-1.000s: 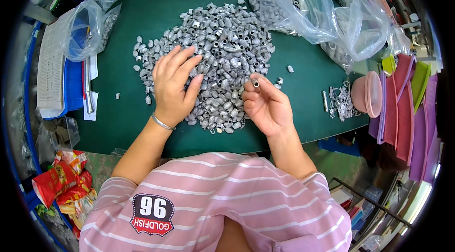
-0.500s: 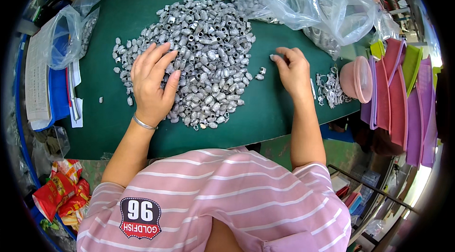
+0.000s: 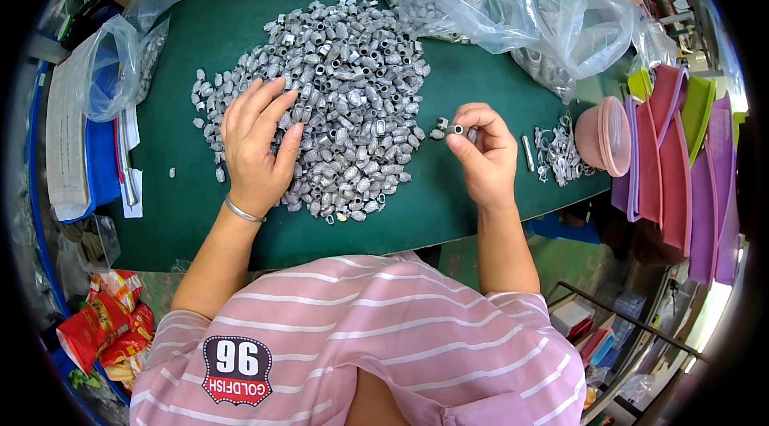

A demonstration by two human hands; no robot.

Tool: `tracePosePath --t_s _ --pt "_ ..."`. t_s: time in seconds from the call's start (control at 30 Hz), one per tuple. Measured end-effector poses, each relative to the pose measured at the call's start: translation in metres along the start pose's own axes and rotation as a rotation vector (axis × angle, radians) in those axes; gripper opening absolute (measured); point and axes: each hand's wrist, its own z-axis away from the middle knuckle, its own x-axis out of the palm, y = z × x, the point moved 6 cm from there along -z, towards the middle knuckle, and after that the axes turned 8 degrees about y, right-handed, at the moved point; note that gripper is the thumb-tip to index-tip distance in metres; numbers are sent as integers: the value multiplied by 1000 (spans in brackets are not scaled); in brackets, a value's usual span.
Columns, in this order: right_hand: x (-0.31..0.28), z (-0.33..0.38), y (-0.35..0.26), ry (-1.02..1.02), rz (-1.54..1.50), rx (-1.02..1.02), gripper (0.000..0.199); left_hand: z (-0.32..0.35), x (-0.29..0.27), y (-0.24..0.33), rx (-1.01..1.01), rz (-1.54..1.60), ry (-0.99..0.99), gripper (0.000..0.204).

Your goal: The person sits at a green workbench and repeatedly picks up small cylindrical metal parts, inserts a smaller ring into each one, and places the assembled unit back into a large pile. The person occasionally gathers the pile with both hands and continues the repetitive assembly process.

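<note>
A wide heap of small grey metal castings with round holes lies on the green table. My left hand rests on the heap's left side, fingers stretched and apart, holding nothing that shows. Right of the heap, my right hand pinches one small grey metal casting between thumb and fingers, its round hole showing. Just left of those fingertips, a couple of loose castings sit on the table, partly behind the held piece.
Clear plastic bags of castings lie at the back right. A pink tub stands beside a small pile of thin metal scraps. Pink, purple and green trays line the right edge. Papers and a blue folder are at the left.
My right hand has come nearer to me and turned, so the hole of the casting in its pinch now shows. The left hand has stayed almost still on the heap.
</note>
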Motion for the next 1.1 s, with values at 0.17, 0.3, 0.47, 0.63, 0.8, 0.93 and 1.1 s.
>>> tracePosePath --t_s 0.17,0.3,0.47,0.63,0.8,0.93,1.1 --pt "23 25 22 -22 -745 584 12 -1 1 1 8 3 15 30" --pt "31 37 36 2 -912 729 15 0 0 2 10 10 2 30" --pt "33 42 35 22 -953 769 15 0 1 2 11 8 -3 30" --pt "28 43 34 -1 -990 742 14 1 1 0 21 11 25 30" --pt "-3 32 32 150 -409 562 12 1 1 -2 20 28 34 30" --pt "1 16 21 42 740 -75 12 1 2 -1 29 23 35 30" --pt "19 9 15 -3 1096 -199 13 0 0 -1 22 26 31 30"
